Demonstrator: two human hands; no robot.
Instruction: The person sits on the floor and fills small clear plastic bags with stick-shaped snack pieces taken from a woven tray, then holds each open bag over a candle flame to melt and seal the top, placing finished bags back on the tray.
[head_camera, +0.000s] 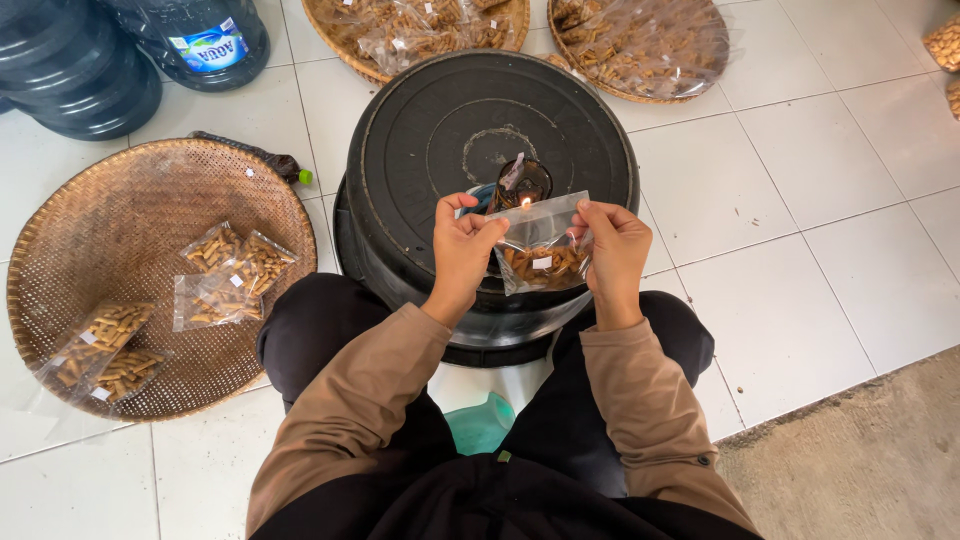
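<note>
My left hand (462, 245) and right hand (612, 250) pinch a clear snack bag (540, 250), long side level, top edge up by the little flame (525, 202) on the black tub (440, 130); a small white sticker sits on the bag's front.

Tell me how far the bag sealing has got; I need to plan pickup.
Done: about five filled packets lie on the left woven tray. In hand: left hand and right hand hold one clear snack bag with its top edge at the small flame. Left: heaps of bags on the far trays; whether sealed is unclear.
</note>
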